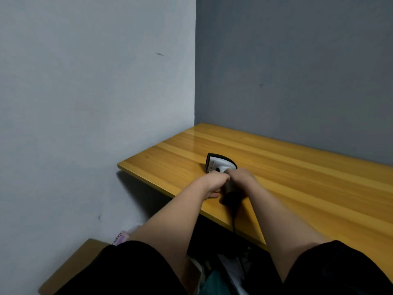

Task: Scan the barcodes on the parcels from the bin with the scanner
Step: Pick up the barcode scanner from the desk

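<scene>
**Both hands on the scanner at the desk's near edge**

A grey and black handheld barcode scanner (221, 167) lies on the glossy yellow-brown wooden desk (297, 177), close to its near edge and toward its left end. Its broad head points away from the person, and its dark handle reaches back to the edge, where a black cable (234, 220) drops over the side.

The left hand (214, 184) and the right hand (242, 177) meet over the handle, one on each side. The left fingers (212, 195) are curled in against the handle's left side, closed on the scanner. The right hand covers the handle from the right; its fingers are folded over the top of the scanner, gripping it as well, though the fingertips themselves are hidden.

Both forearms are bare, coming out of short black sleeves (340, 269) at the bottom of the view.

The desk stands in a corner of pale grey walls (95, 103). Below its left end lie a brown cardboard flap (70, 269) and a pink printed packet (121, 238), partly hidden by the left arm. Things under the desk are too dark to tell.
</scene>
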